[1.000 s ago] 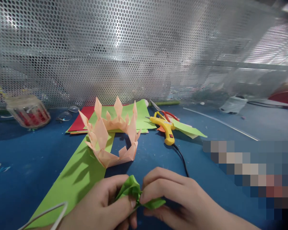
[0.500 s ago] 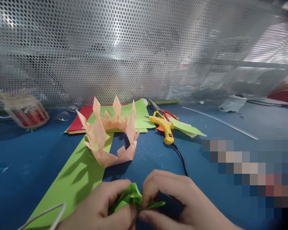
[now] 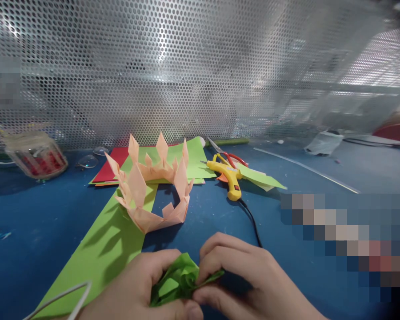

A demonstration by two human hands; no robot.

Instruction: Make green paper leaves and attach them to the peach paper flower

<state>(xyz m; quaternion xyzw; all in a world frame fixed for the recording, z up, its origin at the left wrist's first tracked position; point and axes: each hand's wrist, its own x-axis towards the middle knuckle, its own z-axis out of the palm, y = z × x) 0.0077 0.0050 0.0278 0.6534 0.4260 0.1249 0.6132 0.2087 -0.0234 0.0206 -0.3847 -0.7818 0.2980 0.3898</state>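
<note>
A piece of folded green paper (image 3: 176,280) is held between both hands at the bottom middle. My left hand (image 3: 140,284) is closed around its left side, thumb in front. With thumb and fingers pinched, my right hand (image 3: 243,275) grips a narrow strip at the paper's right end. Just beyond the hands stands a peach folded-paper crown (image 3: 163,218) with pointed tips, partly on a long light-green paper strip (image 3: 96,249). A yellow glue gun (image 3: 231,178) lies farther back to the right, its black cord running toward my right hand.
Red-handled scissors (image 3: 235,159) lie behind the glue gun, near light-green paper scraps (image 3: 263,178). Red paper (image 3: 111,164) and green sheets are stacked behind the crown. A jar with red contents (image 3: 40,158) and glasses (image 3: 88,162) sit left. A perforated metal panel (image 3: 193,66) closes off the back.
The green paper has turned slightly in my fingers. My right fingers have shifted a little, and my left thumb has moved right and down along the paper's lower edge.
</note>
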